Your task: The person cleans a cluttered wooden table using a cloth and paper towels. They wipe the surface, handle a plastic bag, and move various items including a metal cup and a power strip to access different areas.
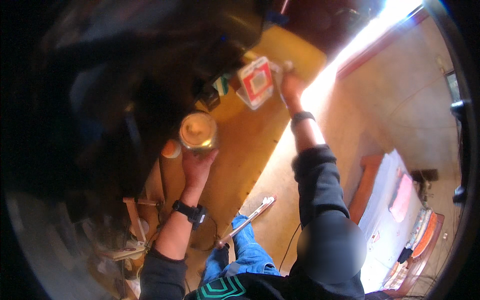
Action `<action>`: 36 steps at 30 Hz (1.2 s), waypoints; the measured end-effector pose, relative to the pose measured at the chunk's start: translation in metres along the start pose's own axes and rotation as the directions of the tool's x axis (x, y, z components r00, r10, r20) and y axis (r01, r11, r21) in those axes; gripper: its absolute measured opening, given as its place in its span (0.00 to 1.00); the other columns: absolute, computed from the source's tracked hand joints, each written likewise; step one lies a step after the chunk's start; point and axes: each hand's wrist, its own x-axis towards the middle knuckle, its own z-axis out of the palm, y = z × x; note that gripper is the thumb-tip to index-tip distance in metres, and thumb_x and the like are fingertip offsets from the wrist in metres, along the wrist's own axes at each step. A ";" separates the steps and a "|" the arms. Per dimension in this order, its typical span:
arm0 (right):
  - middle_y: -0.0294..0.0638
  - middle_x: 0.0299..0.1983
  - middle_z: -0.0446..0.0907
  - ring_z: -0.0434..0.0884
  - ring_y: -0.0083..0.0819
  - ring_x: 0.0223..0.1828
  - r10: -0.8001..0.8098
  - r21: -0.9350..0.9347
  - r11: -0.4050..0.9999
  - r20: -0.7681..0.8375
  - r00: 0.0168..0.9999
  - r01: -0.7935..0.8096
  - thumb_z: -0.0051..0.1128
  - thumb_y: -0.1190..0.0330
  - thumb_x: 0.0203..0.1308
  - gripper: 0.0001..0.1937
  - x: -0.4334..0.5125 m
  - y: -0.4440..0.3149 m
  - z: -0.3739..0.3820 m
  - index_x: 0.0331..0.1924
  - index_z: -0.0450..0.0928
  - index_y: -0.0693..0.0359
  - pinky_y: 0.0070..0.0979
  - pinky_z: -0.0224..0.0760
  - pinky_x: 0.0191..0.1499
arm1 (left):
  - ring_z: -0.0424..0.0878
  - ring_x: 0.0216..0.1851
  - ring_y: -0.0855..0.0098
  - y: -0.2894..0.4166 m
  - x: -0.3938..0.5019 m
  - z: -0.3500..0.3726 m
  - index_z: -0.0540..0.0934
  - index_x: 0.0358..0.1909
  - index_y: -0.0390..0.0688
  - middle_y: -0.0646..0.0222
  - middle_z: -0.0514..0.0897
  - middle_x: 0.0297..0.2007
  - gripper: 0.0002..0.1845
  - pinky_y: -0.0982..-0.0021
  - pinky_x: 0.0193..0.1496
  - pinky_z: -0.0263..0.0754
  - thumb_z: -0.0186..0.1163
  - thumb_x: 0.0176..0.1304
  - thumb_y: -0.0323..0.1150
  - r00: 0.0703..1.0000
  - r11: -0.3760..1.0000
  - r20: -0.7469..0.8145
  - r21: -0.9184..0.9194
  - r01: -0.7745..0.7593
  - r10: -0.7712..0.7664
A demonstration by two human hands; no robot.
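My left hand [197, 167] is at a round clear container [198, 130] with pale contents on a brown tabletop [228, 150]; the far fingers are hidden, so the grip is not plain. An orange and white round object [171, 149] is just left of it. Farther up, my right hand [291, 87] reaches over the tabletop's edge, beside a blurred pale thing; whether it holds that is unclear. Left of this hand stands a red and white sign stand [257, 82] with a square print. A green and white box [221, 86] and a dark box [210, 98] stand between the hands.
A metal crutch or stick [247, 222] leans by my legs. At right is a bed [390, 195] with a pink cloth [401, 198] and folded textiles [423, 232]. A wooden frame [134, 217] stands at lower left. The upper left is very dark.
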 end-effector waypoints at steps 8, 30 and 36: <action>0.49 0.46 0.80 0.81 0.47 0.46 -0.035 0.008 0.999 0.124 0.992 0.034 0.39 0.54 0.68 0.19 0.010 0.024 0.024 0.51 0.72 0.59 0.42 0.75 0.45 | 0.80 0.45 0.70 -0.026 0.003 -0.003 0.77 0.44 0.33 0.64 0.82 0.41 0.20 0.67 0.48 0.75 0.72 0.49 0.26 0.996 0.992 0.078 0.121 0.032 -0.042; 0.50 0.36 0.81 0.82 0.41 0.32 -0.117 -0.060 0.990 0.119 0.986 0.125 0.40 0.64 0.67 0.14 -0.043 0.008 0.031 0.49 0.70 0.64 0.38 0.75 0.29 | 0.71 0.58 0.60 -0.006 -0.040 0.015 0.62 0.64 0.38 0.56 0.70 0.57 0.35 0.64 0.57 0.70 0.66 0.53 0.26 0.994 0.977 -0.074 0.205 -0.058 0.074; 0.46 0.46 0.75 0.75 0.43 0.47 -0.364 0.244 0.892 -0.111 0.925 0.380 0.45 0.66 0.66 0.14 -0.211 -0.005 0.016 0.53 0.72 0.57 0.36 0.71 0.48 | 0.71 0.59 0.66 0.038 -0.182 -0.068 0.62 0.65 0.42 0.61 0.70 0.60 0.31 0.64 0.61 0.69 0.59 0.60 0.21 0.994 0.981 -0.044 0.165 0.103 -0.097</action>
